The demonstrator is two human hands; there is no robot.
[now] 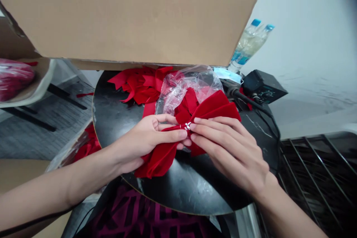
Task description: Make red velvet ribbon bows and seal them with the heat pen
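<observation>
the red velvet bow (217, 106) is near the middle of the round black table (192, 189); let this table be the clock face, with twelve o'clock away from the person. one wing of the bow points to two o'clock, the other to between seven and eight. the left hand (150, 134) holds the bow near its narrow middle, with the thumb on top and some fingers behind. the right hand (234, 148) lies over the two o'clock wing, its fingers close together and their tips at the shiny silver tie (187, 125); its thumb is hidden, so i cannot tell if it pinches. at twelve o'clock there is a crumpled clear plastic bag (181, 85), and at eleven a heap of red ribbon pieces (142, 85). beyond them, a large cardboard box (134, 18) stands. at one o'clock are a light blue face mask (228, 75) and, farther, two blue-capped bottles (251, 41). at two o'clock is a black box with a dial (264, 85).
</observation>
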